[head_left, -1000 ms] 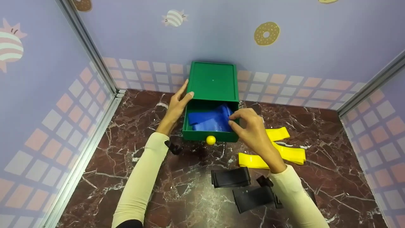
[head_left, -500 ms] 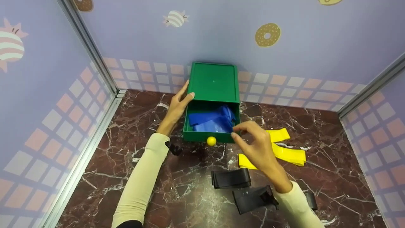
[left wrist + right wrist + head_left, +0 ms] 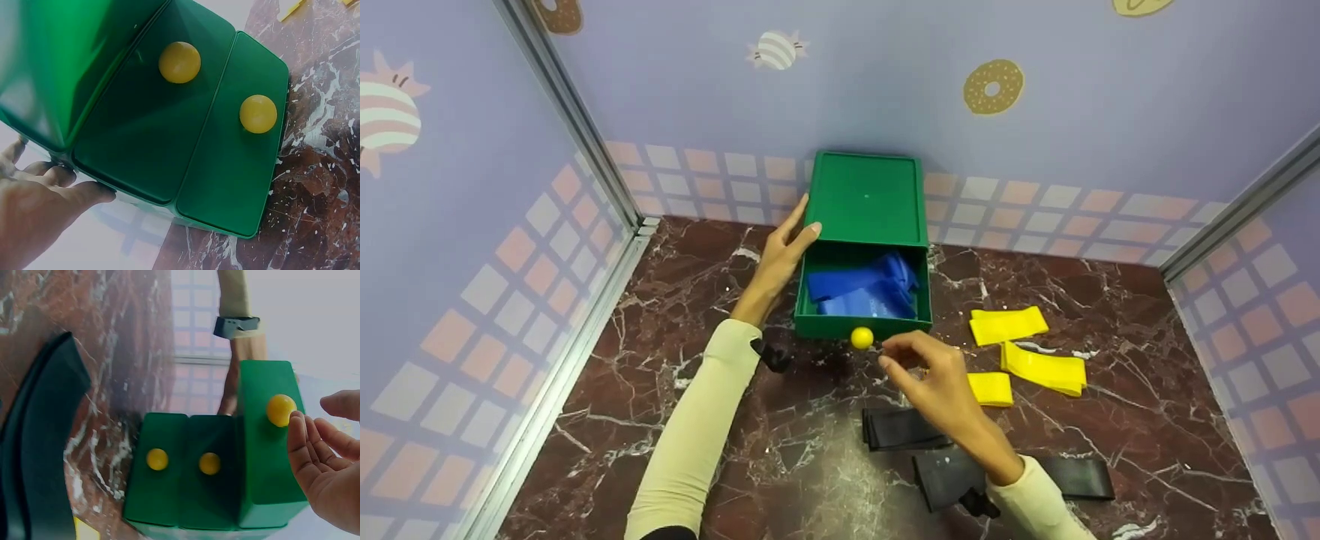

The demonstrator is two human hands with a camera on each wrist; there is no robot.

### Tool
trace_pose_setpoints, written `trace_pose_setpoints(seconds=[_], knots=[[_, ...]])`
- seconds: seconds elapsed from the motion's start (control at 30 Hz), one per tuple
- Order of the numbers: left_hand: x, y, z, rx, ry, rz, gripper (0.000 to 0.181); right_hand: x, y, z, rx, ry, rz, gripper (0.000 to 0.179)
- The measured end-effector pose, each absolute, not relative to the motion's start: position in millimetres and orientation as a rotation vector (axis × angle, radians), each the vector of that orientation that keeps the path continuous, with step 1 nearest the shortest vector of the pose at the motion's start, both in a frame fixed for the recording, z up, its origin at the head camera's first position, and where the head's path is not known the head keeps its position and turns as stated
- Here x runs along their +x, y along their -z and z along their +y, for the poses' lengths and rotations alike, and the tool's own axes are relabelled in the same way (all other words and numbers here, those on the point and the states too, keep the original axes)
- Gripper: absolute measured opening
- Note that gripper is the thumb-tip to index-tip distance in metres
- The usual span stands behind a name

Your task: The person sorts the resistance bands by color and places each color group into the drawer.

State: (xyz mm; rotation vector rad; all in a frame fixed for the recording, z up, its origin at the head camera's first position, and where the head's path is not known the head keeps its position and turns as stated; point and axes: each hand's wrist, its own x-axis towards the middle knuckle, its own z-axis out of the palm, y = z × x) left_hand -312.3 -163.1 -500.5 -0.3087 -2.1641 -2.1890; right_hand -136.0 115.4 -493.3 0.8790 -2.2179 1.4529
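A green drawer cabinet (image 3: 866,199) has its top drawer (image 3: 825,328) pulled out, with folded blue bands (image 3: 870,296) lying inside. My left hand (image 3: 776,262) rests on the cabinet's left side, fingers extended along it and the thumb at the upper front edge. Just right of the drawer's yellow knob (image 3: 862,338) is my right hand (image 3: 941,382), bent fingers and thumb apart with nothing between them. In the right wrist view, fingertips (image 3: 297,417) appear close to that knob; whether they touch it I cannot tell. Two lower drawers (image 3: 140,124) are pushed in, each with its own yellow knob.
Yellow bands (image 3: 1044,369) lie on the marbled surface (image 3: 720,457) right of the cabinet. Nearer the front are black bands (image 3: 900,429), partly hidden by my right arm. A patterned wall (image 3: 870,82) stands behind the cabinet, with side walls left and right.
My right hand has come out from the blue bands in the drawer and moved forward and down, beside the knob. The left hand keeps its place; the bands stay in the drawer.
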Motion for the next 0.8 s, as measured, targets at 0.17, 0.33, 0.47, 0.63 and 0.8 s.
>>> trace_pose_setpoints(seconds=[0.17, 0.33, 0.47, 0.63, 0.8], knots=[[-305.1, 490.5, -164.0, -0.300, 2.194, -2.190, 0.072, -136.4, 501.4, 109.5, 0.784, -1.505, -2.275, 0.016], [-300.9, 487.0, -163.5, -0.306, 2.197, -2.195, 0.073, -137.1, 506.1, 104.4, 0.653, -1.588, -2.335, 0.017], [-307.7, 496.1, -165.3, -0.312, 2.204, -2.193, 0.072, -139.0, 507.0, 98.7, 0.573, -1.637, -2.382, 0.019], [-310.4, 501.6, -167.0, -0.341, 2.208, -2.200, 0.072, -141.6, 506.6, 90.4, 0.514, -1.690, -2.414, 0.021], [-309.9, 503.0, -167.6, -0.376, 2.197, -2.190, 0.068, -143.4, 504.7, 82.7, 0.455, -1.751, -2.396, 0.021]])
